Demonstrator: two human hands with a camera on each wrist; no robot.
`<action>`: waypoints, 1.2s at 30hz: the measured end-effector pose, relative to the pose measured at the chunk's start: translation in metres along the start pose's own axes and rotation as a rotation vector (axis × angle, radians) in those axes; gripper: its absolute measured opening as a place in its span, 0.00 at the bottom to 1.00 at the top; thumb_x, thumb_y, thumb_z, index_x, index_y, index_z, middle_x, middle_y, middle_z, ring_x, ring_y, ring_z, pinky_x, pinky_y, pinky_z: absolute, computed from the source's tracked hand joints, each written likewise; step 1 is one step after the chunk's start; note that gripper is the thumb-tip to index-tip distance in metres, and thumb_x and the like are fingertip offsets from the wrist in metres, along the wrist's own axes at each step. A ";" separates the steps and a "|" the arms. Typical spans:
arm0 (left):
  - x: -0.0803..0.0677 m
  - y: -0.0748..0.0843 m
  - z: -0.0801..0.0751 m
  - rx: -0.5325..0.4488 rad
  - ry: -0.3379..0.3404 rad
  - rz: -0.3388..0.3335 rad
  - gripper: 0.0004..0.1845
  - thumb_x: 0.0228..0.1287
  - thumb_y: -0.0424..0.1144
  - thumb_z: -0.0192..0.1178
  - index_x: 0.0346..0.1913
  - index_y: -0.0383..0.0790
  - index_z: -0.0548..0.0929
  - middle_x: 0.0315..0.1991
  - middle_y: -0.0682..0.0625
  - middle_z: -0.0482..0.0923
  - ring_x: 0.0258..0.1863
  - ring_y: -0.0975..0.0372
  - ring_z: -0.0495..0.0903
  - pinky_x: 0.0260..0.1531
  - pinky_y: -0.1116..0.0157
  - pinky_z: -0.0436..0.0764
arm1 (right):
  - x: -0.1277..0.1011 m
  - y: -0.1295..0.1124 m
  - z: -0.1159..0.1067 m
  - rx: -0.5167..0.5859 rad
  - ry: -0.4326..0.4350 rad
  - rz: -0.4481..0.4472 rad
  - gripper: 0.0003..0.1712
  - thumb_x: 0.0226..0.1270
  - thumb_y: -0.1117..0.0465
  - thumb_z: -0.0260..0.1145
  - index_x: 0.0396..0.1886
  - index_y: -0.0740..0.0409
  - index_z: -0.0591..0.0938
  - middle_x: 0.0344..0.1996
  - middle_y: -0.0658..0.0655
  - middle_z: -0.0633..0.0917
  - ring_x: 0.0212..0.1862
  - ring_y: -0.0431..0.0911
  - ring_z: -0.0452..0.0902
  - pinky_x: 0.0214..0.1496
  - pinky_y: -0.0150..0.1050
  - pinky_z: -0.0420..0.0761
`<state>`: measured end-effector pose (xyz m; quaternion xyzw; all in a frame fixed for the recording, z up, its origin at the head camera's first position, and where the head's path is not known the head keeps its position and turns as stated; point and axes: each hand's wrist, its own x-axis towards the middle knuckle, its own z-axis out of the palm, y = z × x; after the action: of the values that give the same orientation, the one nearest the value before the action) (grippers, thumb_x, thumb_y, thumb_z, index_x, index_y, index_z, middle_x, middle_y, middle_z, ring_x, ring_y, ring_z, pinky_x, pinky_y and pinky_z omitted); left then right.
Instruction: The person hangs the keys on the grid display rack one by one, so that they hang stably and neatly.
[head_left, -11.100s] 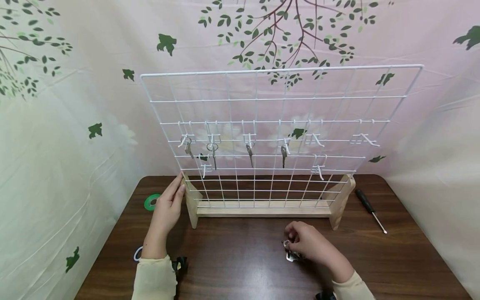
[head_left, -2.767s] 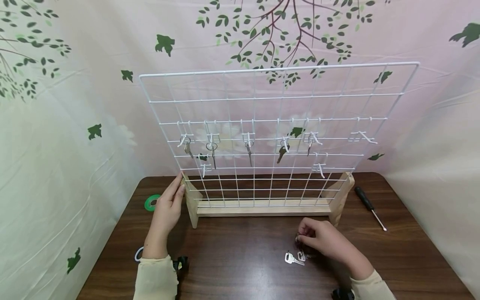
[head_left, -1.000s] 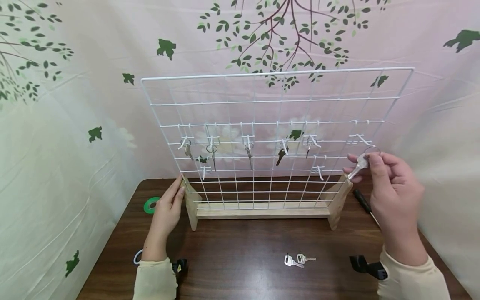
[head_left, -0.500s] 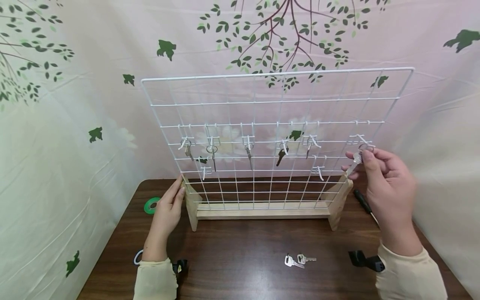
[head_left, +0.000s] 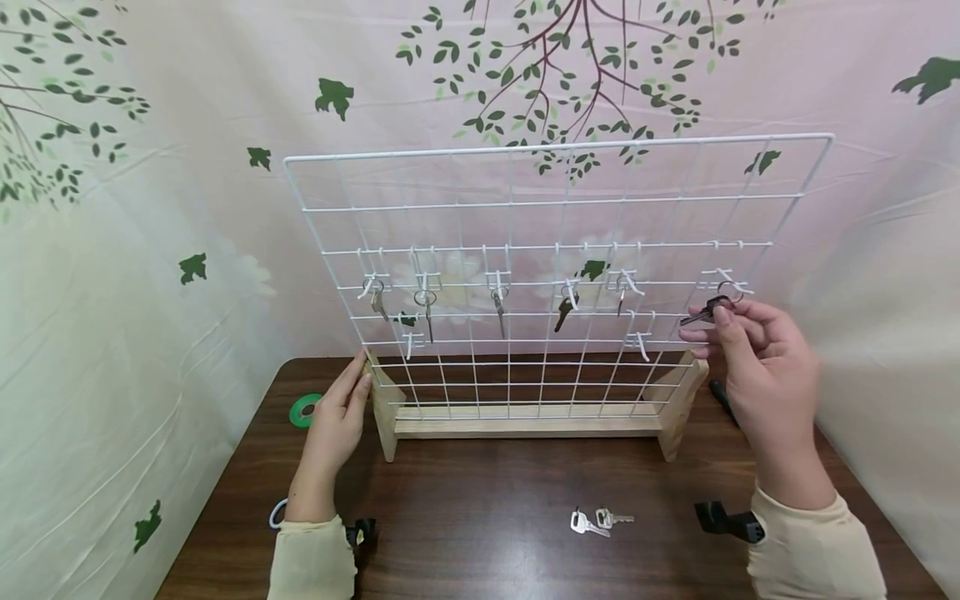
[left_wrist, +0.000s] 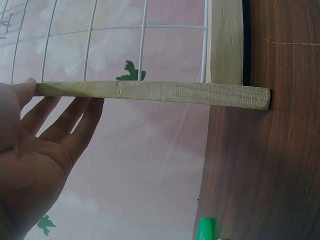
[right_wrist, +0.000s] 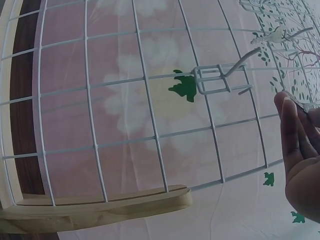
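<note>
Five keys hang on the wire grid (head_left: 525,200), the right hand (head_left: 757,367) pinches a sixth key (head_left: 701,314) just beside the empty far-right hook (head_left: 726,280), the flat-fingered left hand (head_left: 335,417) rests against the wooden foot (head_left: 382,408), and two keys (head_left: 600,522) lie on the table (head_left: 480,517), apparently unhung.

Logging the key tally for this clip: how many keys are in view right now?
8. Five hang on the wire grid's hooks. One key is pinched in the right hand. Two lie on the table.
</note>
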<state>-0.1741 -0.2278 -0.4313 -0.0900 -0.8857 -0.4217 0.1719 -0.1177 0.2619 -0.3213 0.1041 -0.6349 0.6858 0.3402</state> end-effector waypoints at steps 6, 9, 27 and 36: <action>0.000 0.000 0.000 0.001 -0.001 0.000 0.27 0.88 0.44 0.50 0.83 0.46 0.67 0.82 0.42 0.68 0.79 0.44 0.72 0.75 0.45 0.74 | -0.005 0.004 -0.003 -0.025 0.014 0.026 0.12 0.78 0.71 0.65 0.57 0.67 0.81 0.44 0.54 0.95 0.38 0.40 0.94 0.38 0.29 0.91; 0.001 0.000 0.000 0.001 -0.003 0.005 0.27 0.88 0.43 0.50 0.83 0.46 0.67 0.82 0.42 0.67 0.79 0.44 0.71 0.75 0.45 0.74 | -0.011 0.009 -0.006 -0.029 0.041 0.047 0.14 0.78 0.70 0.65 0.59 0.68 0.80 0.42 0.54 0.95 0.38 0.40 0.94 0.37 0.29 0.91; 0.000 0.001 -0.001 0.002 -0.011 -0.001 0.27 0.88 0.44 0.49 0.83 0.45 0.66 0.82 0.42 0.67 0.79 0.44 0.71 0.75 0.45 0.74 | -0.086 0.076 -0.016 -0.518 -0.169 0.274 0.15 0.85 0.65 0.58 0.62 0.68 0.78 0.41 0.46 0.93 0.33 0.34 0.90 0.34 0.31 0.90; 0.001 0.000 0.000 -0.001 -0.013 -0.013 0.27 0.88 0.44 0.49 0.83 0.44 0.66 0.82 0.42 0.67 0.79 0.44 0.70 0.76 0.43 0.74 | -0.109 0.099 -0.027 -0.777 -0.780 0.379 0.12 0.68 0.54 0.78 0.42 0.54 0.87 0.32 0.45 0.87 0.34 0.27 0.77 0.36 0.30 0.80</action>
<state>-0.1745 -0.2277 -0.4307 -0.0870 -0.8873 -0.4225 0.1634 -0.0876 0.2549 -0.4674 0.1013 -0.9259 0.3623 -0.0343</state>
